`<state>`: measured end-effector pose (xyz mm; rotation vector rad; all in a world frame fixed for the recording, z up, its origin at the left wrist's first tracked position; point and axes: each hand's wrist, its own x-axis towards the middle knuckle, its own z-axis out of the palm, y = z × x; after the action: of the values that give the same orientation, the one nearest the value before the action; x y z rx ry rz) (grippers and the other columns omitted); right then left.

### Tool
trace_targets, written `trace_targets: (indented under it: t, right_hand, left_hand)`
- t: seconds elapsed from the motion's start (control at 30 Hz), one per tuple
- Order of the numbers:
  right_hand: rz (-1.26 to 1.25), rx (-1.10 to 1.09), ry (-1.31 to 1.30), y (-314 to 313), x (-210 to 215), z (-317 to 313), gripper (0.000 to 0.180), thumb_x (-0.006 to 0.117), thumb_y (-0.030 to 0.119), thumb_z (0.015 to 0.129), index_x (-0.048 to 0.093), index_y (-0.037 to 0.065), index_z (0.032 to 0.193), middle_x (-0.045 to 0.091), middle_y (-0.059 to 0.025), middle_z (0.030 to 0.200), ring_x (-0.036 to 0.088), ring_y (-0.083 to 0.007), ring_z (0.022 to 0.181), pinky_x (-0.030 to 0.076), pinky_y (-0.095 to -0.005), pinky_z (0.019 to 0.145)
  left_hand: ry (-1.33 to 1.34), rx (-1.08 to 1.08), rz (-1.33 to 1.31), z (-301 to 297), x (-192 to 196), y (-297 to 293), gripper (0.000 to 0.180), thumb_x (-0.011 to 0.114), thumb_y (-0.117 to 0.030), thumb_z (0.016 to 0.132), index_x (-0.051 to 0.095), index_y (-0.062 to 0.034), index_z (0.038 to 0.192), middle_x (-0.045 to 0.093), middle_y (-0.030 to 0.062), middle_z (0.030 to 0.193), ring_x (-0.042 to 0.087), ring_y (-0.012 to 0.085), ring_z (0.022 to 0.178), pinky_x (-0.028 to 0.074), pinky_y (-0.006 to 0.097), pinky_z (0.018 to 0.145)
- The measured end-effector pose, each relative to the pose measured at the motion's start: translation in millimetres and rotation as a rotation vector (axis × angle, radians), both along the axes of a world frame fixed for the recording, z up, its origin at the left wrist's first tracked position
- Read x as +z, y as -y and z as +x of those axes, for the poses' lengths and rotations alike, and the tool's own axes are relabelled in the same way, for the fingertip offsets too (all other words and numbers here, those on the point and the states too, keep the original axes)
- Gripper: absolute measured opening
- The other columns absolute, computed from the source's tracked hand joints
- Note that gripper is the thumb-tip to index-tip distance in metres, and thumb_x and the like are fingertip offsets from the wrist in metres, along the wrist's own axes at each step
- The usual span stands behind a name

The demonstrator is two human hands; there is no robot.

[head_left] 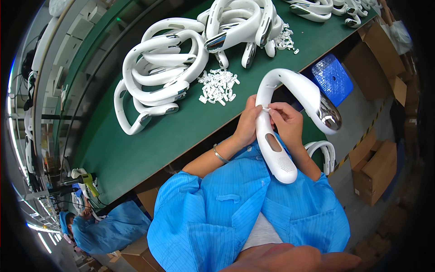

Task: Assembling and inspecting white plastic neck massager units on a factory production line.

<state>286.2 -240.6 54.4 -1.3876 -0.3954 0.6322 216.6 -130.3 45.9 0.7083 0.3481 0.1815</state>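
Note:
I hold a white U-shaped neck fan upright in front of my chest, one arm pointing down toward my blue smock. My left hand grips that lower arm from the left side. My right hand pinches a tiny white part against the fan's arm near its upper slot. A loose heap of small white parts lies on the green table just beyond my hands.
Piles of white neck fans cover the table's far side, with more at the top. Another neck fan rests by my right elbow. Cardboard boxes, a blue tray and a person in blue are around.

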Motion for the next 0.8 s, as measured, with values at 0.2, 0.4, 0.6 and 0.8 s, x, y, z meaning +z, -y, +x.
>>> trace_targets:
  t: [0.2,0.4,0.6,0.8]
  right_hand:
    - [-0.069,0.044,0.011,-1,1,12,0.005,0.057,0.001,0.086,0.060,-0.002,0.087,0.059,-0.0039,0.065,0.053,-0.0065,0.053,0.043,-0.0204,0.045]
    - [-0.086,0.142,-0.037,-11,-7,49,0.008,0.062,0.007,0.083,0.059,-0.001,0.082,0.058,-0.0051,0.063,0.053,-0.0085,0.051,0.042,-0.0226,0.046]
    - [-0.034,-0.007,0.038,-12,-15,71,0.017,0.062,0.007,0.083,0.056,0.000,0.097,0.061,-0.0035,0.077,0.057,-0.0086,0.068,0.046,-0.0212,0.060]
    - [0.048,-0.149,0.038,-2,-16,49,0.026,0.058,0.003,0.083,0.052,-0.001,0.108,0.061,-0.0071,0.090,0.057,-0.0103,0.081,0.047,-0.0239,0.071]
  left_hand:
    - [-0.050,-0.030,0.191,5,-6,3,0.035,0.035,-0.017,0.095,0.028,-0.0063,0.128,0.052,0.0126,0.092,0.058,0.0172,0.068,0.055,0.034,0.060]
    - [-0.201,-0.004,0.042,35,6,-9,0.022,0.043,-0.015,0.094,0.043,-0.0024,0.113,0.057,0.0099,0.088,0.062,0.0196,0.067,0.055,0.034,0.055]
    - [-0.176,-0.261,-0.052,56,15,-28,0.028,0.052,-0.015,0.091,0.055,0.0066,0.107,0.064,0.0178,0.093,0.068,0.0265,0.077,0.061,0.032,0.065]
    - [-0.076,-0.131,0.049,48,-9,-9,0.026,0.048,-0.008,0.092,0.053,0.0018,0.115,0.064,0.0136,0.096,0.065,0.0203,0.081,0.055,0.033,0.071]
